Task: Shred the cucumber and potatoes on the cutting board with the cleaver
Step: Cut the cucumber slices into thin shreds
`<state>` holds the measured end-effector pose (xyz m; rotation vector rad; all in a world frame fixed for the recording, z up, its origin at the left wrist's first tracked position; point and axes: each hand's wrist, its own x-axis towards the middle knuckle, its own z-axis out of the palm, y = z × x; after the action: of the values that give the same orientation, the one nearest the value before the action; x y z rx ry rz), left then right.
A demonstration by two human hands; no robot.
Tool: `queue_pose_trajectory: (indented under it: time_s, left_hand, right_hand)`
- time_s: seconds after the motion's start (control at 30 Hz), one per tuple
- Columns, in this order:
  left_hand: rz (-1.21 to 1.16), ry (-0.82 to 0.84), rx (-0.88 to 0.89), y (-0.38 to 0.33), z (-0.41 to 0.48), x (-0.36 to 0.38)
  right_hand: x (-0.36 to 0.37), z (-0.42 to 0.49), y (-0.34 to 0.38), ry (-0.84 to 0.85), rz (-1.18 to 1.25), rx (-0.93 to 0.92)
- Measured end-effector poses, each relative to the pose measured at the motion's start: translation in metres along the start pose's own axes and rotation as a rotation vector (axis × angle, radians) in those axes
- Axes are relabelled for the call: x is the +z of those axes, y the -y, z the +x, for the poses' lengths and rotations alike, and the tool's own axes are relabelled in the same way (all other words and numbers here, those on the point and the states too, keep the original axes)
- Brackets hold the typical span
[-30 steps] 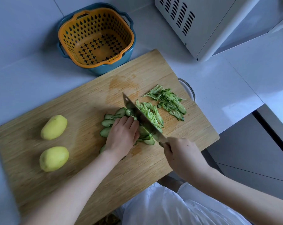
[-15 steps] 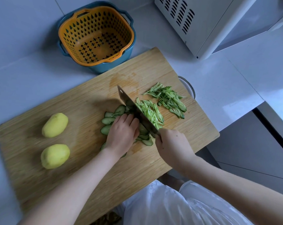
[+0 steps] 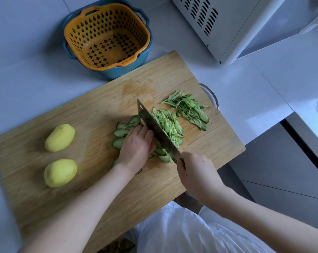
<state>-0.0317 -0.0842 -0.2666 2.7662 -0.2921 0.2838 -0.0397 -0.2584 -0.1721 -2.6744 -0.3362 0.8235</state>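
Observation:
A wooden cutting board [image 3: 92, 179] lies across the counter. My left hand [image 3: 136, 147] presses down on a fanned stack of cucumber slices [image 3: 120, 133] at the board's middle. My right hand [image 3: 194, 172] grips the handle of the cleaver [image 3: 154, 126], whose blade stands edge-down against my left knuckles. Cucumber shreds [image 3: 170, 125] lie along the blade's right side, and a second pile of shreds [image 3: 190, 108] lies further right. Two peeled yellow potatoes, one [image 3: 60, 137] behind the other [image 3: 60, 172], rest whole on the board's left part.
An orange strainer basket inside a blue bowl [image 3: 107, 37] stands behind the board. A white appliance [image 3: 236, 24] sits at the back right. A glass bowl rim [image 3: 210, 94] shows past the board's right edge. The counter ends at the right.
The cleaver keeps chopping: it slid forward with my right hand half a second ago, and now my right hand is back near the board's front edge. My left hand stays on the slices.

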Motion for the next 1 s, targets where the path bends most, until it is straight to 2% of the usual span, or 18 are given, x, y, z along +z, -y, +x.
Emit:
queue_pose_trajectory:
  time_s: [0.87,1.0]
  left_hand:
    - [-0.077,0.002,-0.05,-0.002,-0.003,-0.002]
    - [-0.053,0.02,-0.079,-0.001,-0.003,-0.002]
  right_hand:
    - [0.009,0.007,0.011,-0.053,0.112,0.002]
    - [0.013,0.001,0.012,-0.02,0.103,0.029]
